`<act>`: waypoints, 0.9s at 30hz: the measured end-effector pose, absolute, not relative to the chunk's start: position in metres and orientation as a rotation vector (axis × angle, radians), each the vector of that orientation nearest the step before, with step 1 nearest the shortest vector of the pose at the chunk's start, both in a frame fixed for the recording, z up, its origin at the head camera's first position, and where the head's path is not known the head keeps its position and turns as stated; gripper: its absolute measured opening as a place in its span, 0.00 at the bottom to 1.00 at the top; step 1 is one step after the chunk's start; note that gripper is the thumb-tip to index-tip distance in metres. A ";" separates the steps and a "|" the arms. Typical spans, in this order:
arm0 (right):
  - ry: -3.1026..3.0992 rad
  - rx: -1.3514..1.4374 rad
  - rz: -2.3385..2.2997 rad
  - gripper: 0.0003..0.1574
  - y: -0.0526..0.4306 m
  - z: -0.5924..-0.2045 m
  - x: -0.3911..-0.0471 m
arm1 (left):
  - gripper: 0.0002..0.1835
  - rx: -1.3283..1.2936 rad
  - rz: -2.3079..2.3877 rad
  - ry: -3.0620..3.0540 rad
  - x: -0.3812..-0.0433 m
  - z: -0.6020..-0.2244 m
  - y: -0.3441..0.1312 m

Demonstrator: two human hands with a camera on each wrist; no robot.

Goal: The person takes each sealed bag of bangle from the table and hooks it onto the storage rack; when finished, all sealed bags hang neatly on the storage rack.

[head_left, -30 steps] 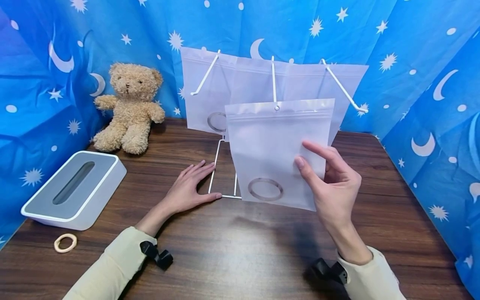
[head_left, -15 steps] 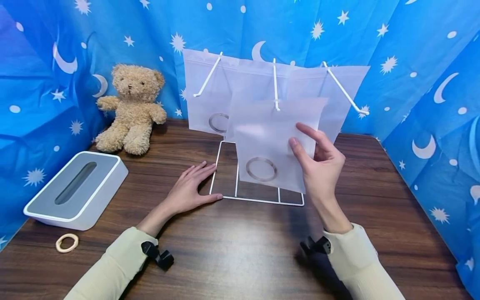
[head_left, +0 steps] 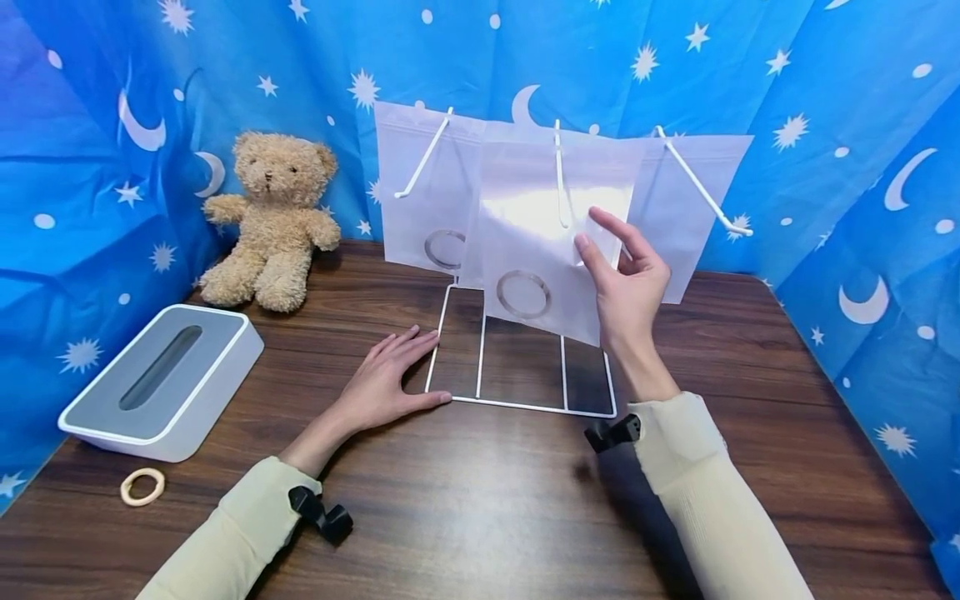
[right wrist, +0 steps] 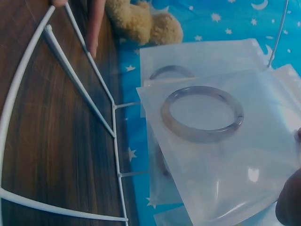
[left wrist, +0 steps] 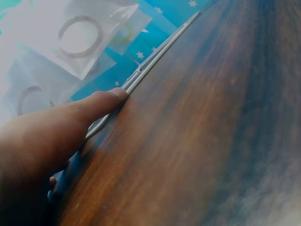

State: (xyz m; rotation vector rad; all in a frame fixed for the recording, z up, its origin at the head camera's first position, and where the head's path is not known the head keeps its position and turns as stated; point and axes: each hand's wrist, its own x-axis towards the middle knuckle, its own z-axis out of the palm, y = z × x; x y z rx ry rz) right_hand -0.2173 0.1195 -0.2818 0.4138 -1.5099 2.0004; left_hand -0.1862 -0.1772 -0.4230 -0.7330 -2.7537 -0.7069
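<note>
My right hand (head_left: 633,287) pinches the right side of a frosted zip bag (head_left: 540,183) between thumb and fingers. A greyish bangle (right wrist: 202,135) shows through the bag's lower part. The bag's top is threaded on the middle hook (head_left: 560,187) of a white wire display rack (head_left: 525,406), well back from the hook's tip. Similar bags hang behind it, on the left (head_left: 412,167) and on the right (head_left: 701,183). My left hand (head_left: 386,382) rests with extended fingers on the rack's front left base corner, its thumb (left wrist: 106,101) on the front wire.
A tan teddy bear (head_left: 273,212) sits at the back left. Closer in stand a grey-topped tissue box (head_left: 217,367) and a pale wooden ring (head_left: 126,485) on the brown table (head_left: 465,508). A blue star-and-moon curtain (head_left: 667,50) closes in the back and sides.
My right hand has pushed the bag away from me, from the hook's tip back along the middle hook. More of the rack's base shows. The left hand stays on the base.
</note>
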 end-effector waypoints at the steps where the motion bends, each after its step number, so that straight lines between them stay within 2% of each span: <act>1: -1.505 0.412 2.001 0.20 0.120 -0.282 -0.220 | 0.50 -0.734 -0.706 -2.756 -0.186 -0.423 -0.177; 22: -1.597 0.553 2.039 0.25 0.137 -0.294 -0.235 | 0.50 -0.737 -0.700 -2.759 -0.188 -0.424 -0.177; 27: -1.819 0.639 1.781 0.23 0.150 -0.295 -0.225 | 0.50 -0.743 -0.699 -2.751 -0.188 -0.423 -0.176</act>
